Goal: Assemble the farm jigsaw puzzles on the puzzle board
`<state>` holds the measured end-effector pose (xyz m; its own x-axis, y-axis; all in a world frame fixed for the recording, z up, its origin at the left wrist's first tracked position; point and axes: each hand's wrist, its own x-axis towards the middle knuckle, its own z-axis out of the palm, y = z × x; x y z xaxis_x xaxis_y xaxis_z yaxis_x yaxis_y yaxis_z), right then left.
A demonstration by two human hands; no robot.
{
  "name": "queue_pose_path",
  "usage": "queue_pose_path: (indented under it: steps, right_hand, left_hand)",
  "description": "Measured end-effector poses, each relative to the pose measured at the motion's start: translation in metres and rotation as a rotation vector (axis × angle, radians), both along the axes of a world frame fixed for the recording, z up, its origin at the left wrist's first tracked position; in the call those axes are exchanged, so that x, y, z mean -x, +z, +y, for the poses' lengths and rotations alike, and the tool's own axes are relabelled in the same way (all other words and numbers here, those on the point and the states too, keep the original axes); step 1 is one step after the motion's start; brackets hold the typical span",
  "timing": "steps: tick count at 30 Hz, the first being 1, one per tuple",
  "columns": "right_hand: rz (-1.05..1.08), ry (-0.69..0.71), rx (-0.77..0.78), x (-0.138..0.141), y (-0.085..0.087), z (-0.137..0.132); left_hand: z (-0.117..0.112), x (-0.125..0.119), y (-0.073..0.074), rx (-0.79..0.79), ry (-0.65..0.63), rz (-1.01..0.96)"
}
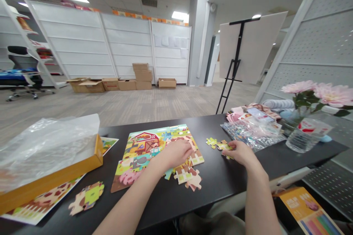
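Across the black tabletop (228,183), two bare hands are working over a cardboard jigsaw puzzle (143,150) showing a farm with a red barn. The left hand (176,153) is lying palm down on the puzzle's right part, its fingers (189,147) curling lightly inward; whether they are pinching a piece cannot be told. The right hand (241,153) is reaching in from the right, its fingertips (229,146) touching a small row of loose pieces (217,145) just beyond the puzzle's right edge, though it is not clearly holding any. That row is stretching sideways, lying closer to the right hand than the left. Thick, knobbed pieces (191,178) are sitting along the puzzle's lower right edge, and a single piece (86,198) is lying off to the left. A yellow box (52,178) under crinkly clear plastic (46,147) is sitting at the left, while a glossy bag (249,136) is lying beyond the right hand.
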<state>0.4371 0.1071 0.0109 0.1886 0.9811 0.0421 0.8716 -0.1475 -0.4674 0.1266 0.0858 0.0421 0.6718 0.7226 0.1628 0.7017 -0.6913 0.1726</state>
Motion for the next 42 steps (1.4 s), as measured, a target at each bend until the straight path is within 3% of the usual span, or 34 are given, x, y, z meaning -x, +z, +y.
queue_pose_path:
  steps: [9, 15, 22, 26, 32, 34, 37, 42]
  right_hand:
    - [-0.06, 0.006, -0.032, 0.0, -0.007, 0.002]
    - [0.014, 0.031, -0.054, 0.014, 0.006, 0.0]
    - [0.28, 0.22, -0.129, 0.038, 0.027, -0.001]
    - [0.391, 0.233, -0.18, 0.048, 0.03, 0.0]
    - [0.424, 0.255, -0.199, 0.066, 0.026, 0.003]
    - [0.405, 0.268, -0.195, 0.074, 0.025, 0.005]
    - [0.365, 0.302, -0.174, 0.087, 0.023, 0.007]
    - [0.329, 0.35, -0.2, 0.104, 0.022, 0.008]
  left_hand:
    - [0.007, 0.016, 0.002, 0.029, 0.121, -0.032]
    - [0.009, 0.019, 0.0, 0.046, 0.129, -0.019]
    - [-0.001, 0.026, 0.025, 0.07, 0.219, -0.136]
    - [-0.021, 0.038, 0.034, 0.103, 0.226, -0.105]
    - [-0.061, 0.041, 0.022, 0.303, 0.241, -0.03]
    - [-0.07, 0.036, 0.016, 0.28, 0.291, -0.006]
    - [-0.074, 0.029, 0.01, 0.225, 0.324, -0.02]
    - [-0.068, 0.036, 0.004, 0.255, 0.256, -0.118]
